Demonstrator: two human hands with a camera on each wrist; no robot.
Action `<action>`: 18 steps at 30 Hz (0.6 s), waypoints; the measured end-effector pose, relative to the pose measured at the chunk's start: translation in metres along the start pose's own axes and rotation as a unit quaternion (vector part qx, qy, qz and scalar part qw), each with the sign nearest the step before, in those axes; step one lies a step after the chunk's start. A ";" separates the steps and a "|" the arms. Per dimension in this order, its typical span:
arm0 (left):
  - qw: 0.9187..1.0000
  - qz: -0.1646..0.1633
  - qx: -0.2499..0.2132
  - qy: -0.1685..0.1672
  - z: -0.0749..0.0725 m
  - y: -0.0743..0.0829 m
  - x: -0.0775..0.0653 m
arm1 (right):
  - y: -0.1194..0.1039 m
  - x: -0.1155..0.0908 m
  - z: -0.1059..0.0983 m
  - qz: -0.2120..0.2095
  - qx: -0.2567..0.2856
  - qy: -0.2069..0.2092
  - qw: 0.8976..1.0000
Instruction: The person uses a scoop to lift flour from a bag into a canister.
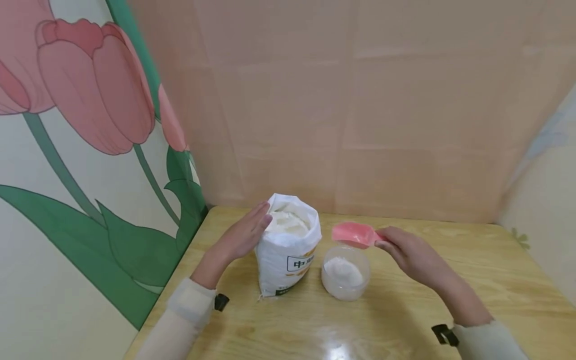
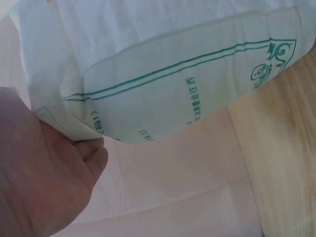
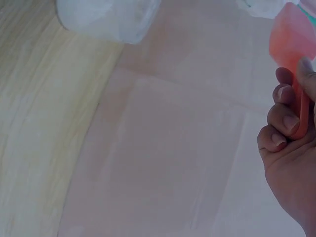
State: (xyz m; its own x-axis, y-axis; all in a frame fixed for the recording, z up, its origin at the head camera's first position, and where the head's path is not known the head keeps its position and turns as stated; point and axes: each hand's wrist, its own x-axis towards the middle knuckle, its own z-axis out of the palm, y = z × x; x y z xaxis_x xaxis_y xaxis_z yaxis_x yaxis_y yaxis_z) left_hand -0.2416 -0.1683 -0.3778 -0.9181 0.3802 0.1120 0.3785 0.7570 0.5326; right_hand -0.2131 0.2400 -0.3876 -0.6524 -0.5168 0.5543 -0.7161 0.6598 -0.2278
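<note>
A white woven sack (image 1: 288, 255) of white powder stands open-topped on the table, dark and orange print on its front. My left hand (image 1: 245, 232) rests against its upper left side, fingers reaching the rim. In the left wrist view, fingertips (image 2: 96, 153) lie at the edge of the sack (image 2: 163, 74), which shows green lettering. My right hand (image 1: 411, 255) grips the handle of a pink scoop (image 1: 355, 234). The scoop is held over the back of a clear round tub (image 1: 345, 292) with white powder inside. In the right wrist view, fingers (image 3: 284, 118) wrap round the handle.
The wood-patterned table (image 1: 279, 330) runs back to a pinkish-beige covering (image 1: 360, 110) hung upright behind it. On the left is a wall (image 1: 99, 175) painted with large tulips. Another pale wall (image 1: 544, 210) borders the table on the right.
</note>
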 end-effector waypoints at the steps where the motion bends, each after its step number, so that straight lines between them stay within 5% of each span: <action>1: 1.000 0.001 -0.001 0.000 0.000 0.000 -0.001 | -0.001 0.002 -0.001 -0.002 0.003 0.003 1.000; 6: 1.000 0.008 0.000 0.006 -0.002 0.000 -0.002 | -0.011 0.021 -0.011 -0.013 0.010 0.002 1.000; 18: 1.000 0.001 -0.007 0.018 0.003 -0.001 -0.003 | -0.064 0.085 -0.028 -0.045 -0.051 -0.078 0.995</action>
State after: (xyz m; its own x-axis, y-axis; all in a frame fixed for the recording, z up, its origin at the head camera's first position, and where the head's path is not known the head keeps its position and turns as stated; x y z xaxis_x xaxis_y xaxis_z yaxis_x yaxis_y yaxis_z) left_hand -0.2389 -0.1687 -0.3808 -0.9213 0.3614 0.1433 0.3784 0.7489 0.5440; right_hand -0.2159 0.1696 -0.3032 -0.6225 -0.6497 0.4364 -0.7500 0.6545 -0.0954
